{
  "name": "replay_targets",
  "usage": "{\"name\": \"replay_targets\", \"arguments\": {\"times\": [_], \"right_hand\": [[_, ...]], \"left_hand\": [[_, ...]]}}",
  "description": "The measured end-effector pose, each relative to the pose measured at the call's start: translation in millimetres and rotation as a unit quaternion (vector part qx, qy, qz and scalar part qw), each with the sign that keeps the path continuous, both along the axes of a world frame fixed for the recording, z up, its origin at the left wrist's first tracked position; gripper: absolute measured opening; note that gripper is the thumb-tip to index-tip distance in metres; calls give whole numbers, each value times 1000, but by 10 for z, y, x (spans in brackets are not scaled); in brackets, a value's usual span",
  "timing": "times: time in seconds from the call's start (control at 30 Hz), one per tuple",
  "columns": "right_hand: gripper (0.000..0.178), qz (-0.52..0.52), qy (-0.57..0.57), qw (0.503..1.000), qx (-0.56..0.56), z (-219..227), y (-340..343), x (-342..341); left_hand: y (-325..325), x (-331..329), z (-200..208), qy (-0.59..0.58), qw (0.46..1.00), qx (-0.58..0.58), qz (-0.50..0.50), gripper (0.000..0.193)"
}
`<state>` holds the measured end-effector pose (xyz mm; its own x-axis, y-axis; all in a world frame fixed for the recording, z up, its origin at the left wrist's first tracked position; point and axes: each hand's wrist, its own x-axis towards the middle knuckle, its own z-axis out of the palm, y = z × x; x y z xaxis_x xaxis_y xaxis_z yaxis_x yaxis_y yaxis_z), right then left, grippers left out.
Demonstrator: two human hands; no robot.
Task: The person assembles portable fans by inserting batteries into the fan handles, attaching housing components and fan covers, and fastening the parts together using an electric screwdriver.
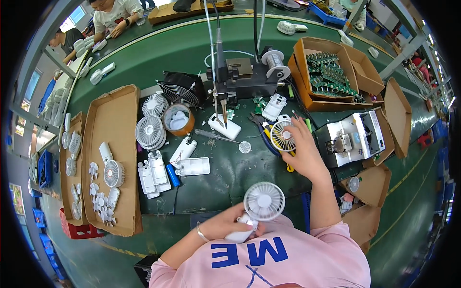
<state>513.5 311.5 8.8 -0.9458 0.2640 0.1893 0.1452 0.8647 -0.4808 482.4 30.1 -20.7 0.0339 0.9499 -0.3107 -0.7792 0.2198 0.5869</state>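
Close to my body, my left hand (224,222) is wrapped round the handle of a white handheld fan (264,201), its round grille facing up. Over the right side of the bench, my right hand (303,152) grips a second white round fan head (282,136) by its edge. Pliers with yellow and blue handles (267,128) lie partly under that fan head. White handle shells (192,166) and a blue battery cell (173,175) rest on the left of the mat. A white shell (224,126) sits beneath the soldering tip (224,106).
A cardboard tray (111,103) at left holds a fan and several small blades. Stacked grilles (151,132) stand beside an orange tub (178,120). Behind are a solder reel (275,65) and a box of circuit boards (331,77). A white machine (353,139) stands at right.
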Motion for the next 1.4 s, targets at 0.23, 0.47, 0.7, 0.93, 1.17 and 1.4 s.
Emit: {"name": "replay_targets", "arguments": {"times": [0.23, 0.47, 0.7, 0.93, 1.17, 1.4], "right_hand": [[63, -21, 179, 906, -384, -148, -171, 93], [66, 111, 136, 912, -372, -195, -586, 260], [65, 188, 104, 927, -307, -56, -600, 279], [64, 200, 99, 929, -295, -47, -617, 278], [63, 195, 111, 937, -268, -47, -669, 281], [81, 188, 215, 835, -471, -189, -794, 324]], "left_hand": [[32, -114, 217, 123, 979, -31, 160, 67], [209, -128, 262, 238, 957, -49, 158, 68], [203, -158, 453, 188, 970, -84, 129, 80], [188, -142, 406, 199, 969, -79, 119, 80], [190, -103, 316, 265, 952, -55, 142, 72], [312, -134, 277, 523, 816, -106, 224, 55]]}}
